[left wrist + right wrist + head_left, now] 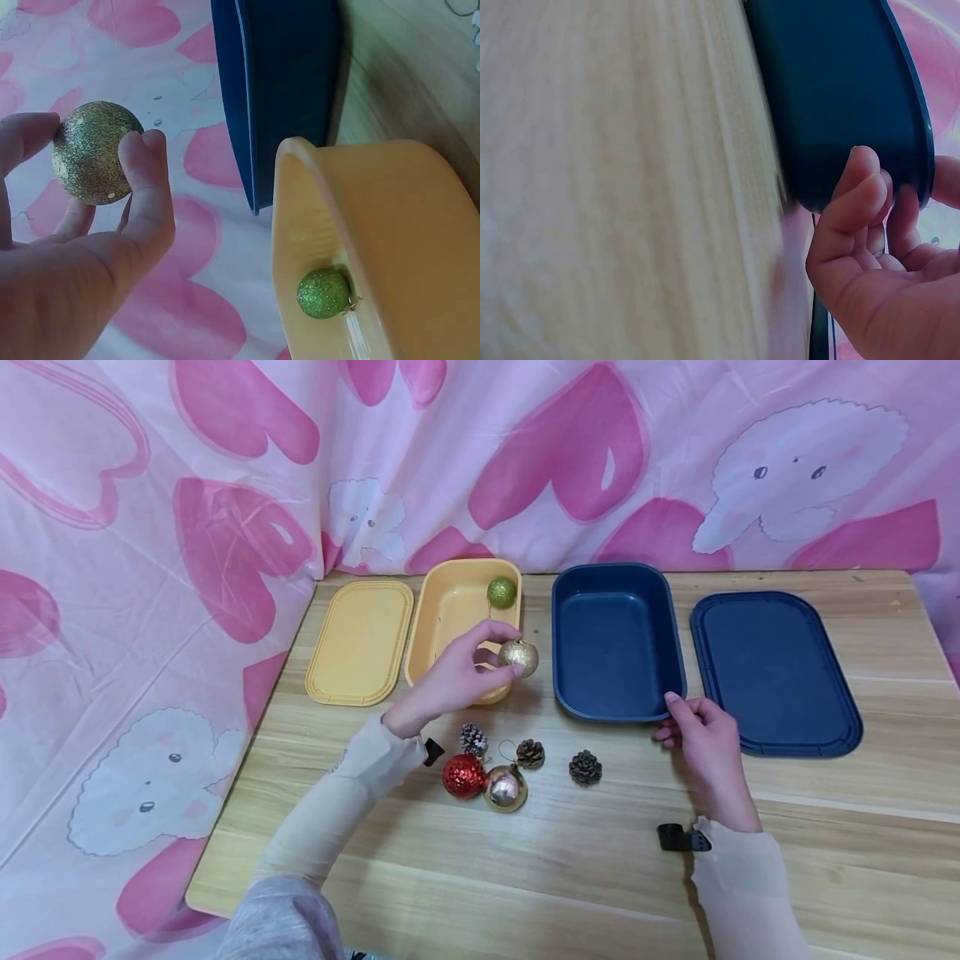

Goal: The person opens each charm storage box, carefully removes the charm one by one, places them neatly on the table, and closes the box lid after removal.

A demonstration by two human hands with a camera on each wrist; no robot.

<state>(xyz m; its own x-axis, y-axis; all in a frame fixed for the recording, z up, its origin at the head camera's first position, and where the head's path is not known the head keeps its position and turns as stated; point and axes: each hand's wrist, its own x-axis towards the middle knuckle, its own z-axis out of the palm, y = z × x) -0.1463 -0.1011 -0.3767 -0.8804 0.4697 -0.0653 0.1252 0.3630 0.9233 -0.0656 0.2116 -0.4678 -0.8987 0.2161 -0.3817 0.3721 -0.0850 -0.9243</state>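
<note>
Between its thumb and fingers my left hand (461, 668) pinches a gold glitter ball ornament (519, 657), held up over the right front part of the yellow box (429, 635). A green glitter ball (323, 293) lies inside that box, by its back right corner. My right hand (705, 739) holds the front right corner of the dark blue box (618, 717), thumb on the rim and fingers curled under it at the outer wall (840, 97). Nothing lies in the blue box.
In front of the boxes lie a red ball (463, 776), a shiny gold ball (506, 788), a frosted pinecone (473, 739) and two brown pinecones (530, 753). A yellow lid (362, 643) is at left, a blue lid (776, 672) at right. A pink curtain (525, 443) hangs behind.
</note>
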